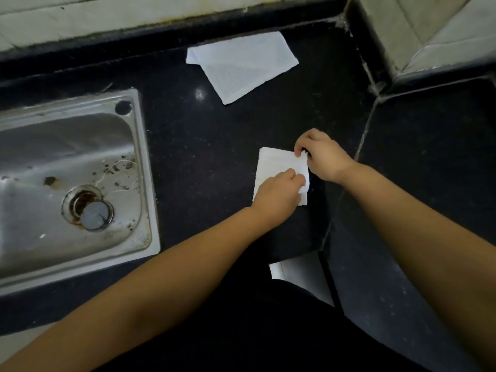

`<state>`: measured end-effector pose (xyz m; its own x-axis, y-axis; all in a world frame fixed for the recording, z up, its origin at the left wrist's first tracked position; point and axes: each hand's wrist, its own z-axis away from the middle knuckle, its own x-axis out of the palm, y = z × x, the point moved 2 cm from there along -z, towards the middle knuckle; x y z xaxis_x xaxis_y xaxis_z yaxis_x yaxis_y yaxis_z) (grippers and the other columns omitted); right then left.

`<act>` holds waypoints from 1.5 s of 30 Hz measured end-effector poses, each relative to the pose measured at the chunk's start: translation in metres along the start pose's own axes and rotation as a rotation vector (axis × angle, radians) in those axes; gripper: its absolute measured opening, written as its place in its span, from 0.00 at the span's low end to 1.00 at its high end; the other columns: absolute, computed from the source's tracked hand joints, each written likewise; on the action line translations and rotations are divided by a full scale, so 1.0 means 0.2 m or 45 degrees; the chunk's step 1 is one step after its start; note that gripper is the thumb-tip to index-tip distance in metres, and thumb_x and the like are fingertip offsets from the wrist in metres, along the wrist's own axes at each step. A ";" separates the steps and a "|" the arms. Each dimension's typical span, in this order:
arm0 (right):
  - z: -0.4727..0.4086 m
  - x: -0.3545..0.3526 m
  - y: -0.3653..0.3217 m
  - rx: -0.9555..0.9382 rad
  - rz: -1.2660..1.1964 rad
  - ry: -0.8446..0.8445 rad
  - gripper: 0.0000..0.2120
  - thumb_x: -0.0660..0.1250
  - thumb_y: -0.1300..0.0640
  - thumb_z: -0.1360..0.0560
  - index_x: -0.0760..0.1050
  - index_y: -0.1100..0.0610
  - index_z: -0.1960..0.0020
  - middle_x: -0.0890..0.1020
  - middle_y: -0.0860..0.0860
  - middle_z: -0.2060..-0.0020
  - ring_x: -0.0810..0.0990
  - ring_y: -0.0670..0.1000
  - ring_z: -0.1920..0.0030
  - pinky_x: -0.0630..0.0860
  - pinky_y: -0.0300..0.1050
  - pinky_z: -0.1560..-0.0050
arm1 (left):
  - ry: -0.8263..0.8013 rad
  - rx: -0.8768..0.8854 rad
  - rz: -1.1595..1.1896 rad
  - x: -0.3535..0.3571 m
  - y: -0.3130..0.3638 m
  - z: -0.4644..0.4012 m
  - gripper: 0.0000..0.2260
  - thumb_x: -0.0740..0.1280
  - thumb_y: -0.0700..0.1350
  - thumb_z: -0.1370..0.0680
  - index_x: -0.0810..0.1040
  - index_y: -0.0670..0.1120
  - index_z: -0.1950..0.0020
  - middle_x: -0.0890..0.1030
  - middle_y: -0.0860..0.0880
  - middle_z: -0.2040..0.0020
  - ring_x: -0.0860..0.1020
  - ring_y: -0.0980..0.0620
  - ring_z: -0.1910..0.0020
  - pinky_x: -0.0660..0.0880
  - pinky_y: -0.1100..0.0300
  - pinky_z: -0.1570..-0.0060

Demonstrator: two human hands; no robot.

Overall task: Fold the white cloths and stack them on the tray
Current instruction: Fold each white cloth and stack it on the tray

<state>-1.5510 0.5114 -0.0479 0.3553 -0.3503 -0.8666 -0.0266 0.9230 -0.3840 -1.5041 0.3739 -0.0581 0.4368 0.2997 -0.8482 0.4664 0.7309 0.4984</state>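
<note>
Both hands, L (277,196) & R (320,157), on small folded cloth (273,163); debris-flecked sink (139,146).

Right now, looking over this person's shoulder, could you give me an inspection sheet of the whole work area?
Surface: dark speckled counter, glossy.
Job's things: small folded cloth under both hands; larger cloth lies apart near the wall; no tray seen.
Clutter: white scrap below the counter edge.
Hands: left hand and right hand, fingers pinching the small cloth's right edge.
Cables: nothing seen.
Surroundings: steel sink on the left, soiled; tiled wall behind.
</note>
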 end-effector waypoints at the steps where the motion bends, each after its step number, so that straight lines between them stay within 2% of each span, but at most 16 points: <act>1: 0.01 0.02 0.01 -0.005 0.005 -0.007 0.14 0.58 0.70 0.27 0.75 0.56 0.47 0.71 0.53 0.40 0.68 0.56 0.38 0.67 0.52 0.35 | -0.051 0.003 -0.050 0.02 0.00 -0.01 0.12 0.61 0.41 0.21 0.72 0.41 0.38 0.73 0.42 0.43 0.73 0.44 0.46 0.68 0.55 0.54; 5: 0.05 0.02 0.03 0.085 -0.136 0.133 0.15 0.57 0.68 0.26 0.75 0.57 0.43 0.72 0.55 0.40 0.71 0.56 0.39 0.70 0.51 0.37 | -0.120 0.023 0.015 0.00 -0.02 0.01 0.18 0.62 0.50 0.21 0.71 0.44 0.34 0.73 0.45 0.42 0.72 0.47 0.43 0.69 0.54 0.46; 8: 0.09 0.01 0.03 0.356 -0.331 0.256 0.11 0.57 0.63 0.22 0.73 0.59 0.42 0.76 0.58 0.45 0.76 0.56 0.46 0.74 0.49 0.45 | 0.136 -0.222 0.318 -0.10 -0.11 0.05 0.15 0.63 0.51 0.22 0.73 0.47 0.36 0.74 0.49 0.48 0.73 0.50 0.47 0.73 0.54 0.47; 10: 0.11 0.05 0.00 0.554 -0.337 0.127 0.12 0.60 0.54 0.21 0.73 0.60 0.43 0.79 0.58 0.47 0.78 0.58 0.48 0.75 0.48 0.51 | 0.303 -0.474 0.396 -0.16 -0.21 0.06 0.12 0.63 0.50 0.21 0.73 0.46 0.40 0.73 0.49 0.50 0.74 0.50 0.49 0.74 0.51 0.48; 12: 0.12 0.10 -0.05 0.696 -0.256 0.005 0.19 0.60 0.48 0.22 0.72 0.61 0.40 0.79 0.58 0.45 0.78 0.59 0.47 0.72 0.46 0.55 | 0.270 -0.670 0.274 -0.17 -0.28 0.04 0.15 0.62 0.52 0.21 0.72 0.44 0.40 0.75 0.46 0.46 0.74 0.47 0.45 0.73 0.50 0.45; 14: 0.12 0.13 -0.11 0.777 -0.133 0.010 0.22 0.61 0.47 0.22 0.70 0.61 0.36 0.78 0.57 0.43 0.78 0.59 0.44 0.71 0.47 0.54 | 0.122 -0.725 0.017 -0.14 -0.28 0.00 0.19 0.60 0.56 0.21 0.71 0.43 0.38 0.74 0.44 0.40 0.71 0.45 0.39 0.67 0.49 0.41; 17: 0.10 0.16 -0.16 0.832 -0.057 0.027 0.18 0.61 0.53 0.23 0.69 0.61 0.36 0.77 0.57 0.40 0.77 0.58 0.42 0.73 0.50 0.45 | 0.036 -0.683 -0.186 -0.10 -0.25 -0.03 0.20 0.60 0.55 0.21 0.70 0.43 0.36 0.71 0.44 0.36 0.68 0.44 0.36 0.64 0.49 0.38; 20: 0.11 0.18 -0.16 0.872 -0.169 -0.024 0.12 0.60 0.58 0.25 0.74 0.58 0.42 0.78 0.56 0.44 0.78 0.57 0.45 0.73 0.49 0.47 | 0.050 -0.687 -0.080 -0.09 -0.24 -0.04 0.15 0.61 0.51 0.21 0.72 0.44 0.39 0.72 0.45 0.39 0.69 0.45 0.38 0.65 0.50 0.40; 23: 0.15 0.17 -0.15 0.844 -0.436 0.061 0.10 0.61 0.58 0.25 0.73 0.58 0.46 0.77 0.54 0.51 0.76 0.55 0.51 0.72 0.47 0.53 | 0.121 -0.674 0.344 -0.13 -0.26 -0.02 0.09 0.63 0.47 0.22 0.73 0.42 0.48 0.74 0.45 0.48 0.73 0.47 0.47 0.72 0.56 0.51; 25: 0.20 0.15 -0.15 0.792 -0.732 0.166 0.07 0.63 0.58 0.26 0.71 0.58 0.49 0.75 0.53 0.55 0.74 0.53 0.55 0.70 0.45 0.60 | 0.136 -0.632 0.657 -0.16 -0.26 0.01 0.07 0.64 0.45 0.22 0.72 0.43 0.51 0.75 0.47 0.53 0.74 0.50 0.54 0.71 0.61 0.60; 28: 0.29 0.14 -0.16 0.776 -1.244 0.340 0.04 0.64 0.61 0.25 0.71 0.59 0.51 0.78 0.53 0.54 0.77 0.53 0.53 0.74 0.44 0.58 | 0.150 -0.589 1.051 -0.20 -0.24 0.07 0.04 0.65 0.43 0.23 0.72 0.44 0.54 0.79 0.45 0.51 0.78 0.48 0.52 0.77 0.53 0.54; 31: 0.40 0.14 -0.20 0.750 -1.653 0.364 0.11 0.64 0.64 0.24 0.74 0.62 0.42 0.81 0.57 0.48 0.81 0.53 0.52 0.79 0.44 0.55 | 0.134 -0.523 1.268 -0.23 -0.22 0.12 0.03 0.64 0.41 0.22 0.73 0.46 0.55 0.81 0.46 0.53 0.80 0.49 0.53 0.78 0.56 0.56; 34: 0.55 0.17 -0.25 0.727 -2.010 0.365 0.12 0.63 0.66 0.24 0.75 0.64 0.40 0.82 0.57 0.50 0.82 0.53 0.53 0.81 0.44 0.57 | -0.009 -0.404 1.253 -0.25 -0.19 0.18 0.03 0.61 0.40 0.20 0.74 0.47 0.50 0.81 0.46 0.50 0.80 0.51 0.52 0.77 0.58 0.55; 37: 0.73 0.25 -0.31 0.803 -2.265 0.543 0.10 0.64 0.67 0.25 0.76 0.64 0.44 0.82 0.57 0.52 0.82 0.54 0.55 0.82 0.45 0.64 | -0.204 -0.285 1.249 -0.24 -0.13 0.26 0.08 0.60 0.40 0.19 0.74 0.50 0.43 0.81 0.47 0.45 0.80 0.51 0.46 0.78 0.54 0.48; 41: 1.01 0.37 -0.37 0.829 -2.380 0.821 0.07 0.63 0.66 0.24 0.77 0.58 0.48 0.82 0.54 0.53 0.81 0.53 0.54 0.81 0.45 0.65 | -0.420 -0.176 1.256 -0.17 0.00 0.36 0.11 0.58 0.38 0.19 0.75 0.51 0.43 0.81 0.50 0.47 0.80 0.51 0.46 0.78 0.50 0.46; 45: 1.38 0.50 -0.41 0.898 -2.380 1.188 0.08 0.62 0.65 0.23 0.77 0.55 0.52 0.82 0.53 0.55 0.81 0.52 0.55 0.80 0.46 0.62 | -0.671 -0.050 1.184 -0.03 0.23 0.47 0.10 0.58 0.38 0.20 0.75 0.48 0.43 0.81 0.49 0.47 0.80 0.51 0.50 0.79 0.56 0.53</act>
<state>-1.2558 0.4448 -0.0149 -0.8622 -0.4041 0.3053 0.0347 -0.6484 -0.7605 -1.4118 0.3484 -0.0133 0.8897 0.4537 0.0509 -0.2420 0.3740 0.8953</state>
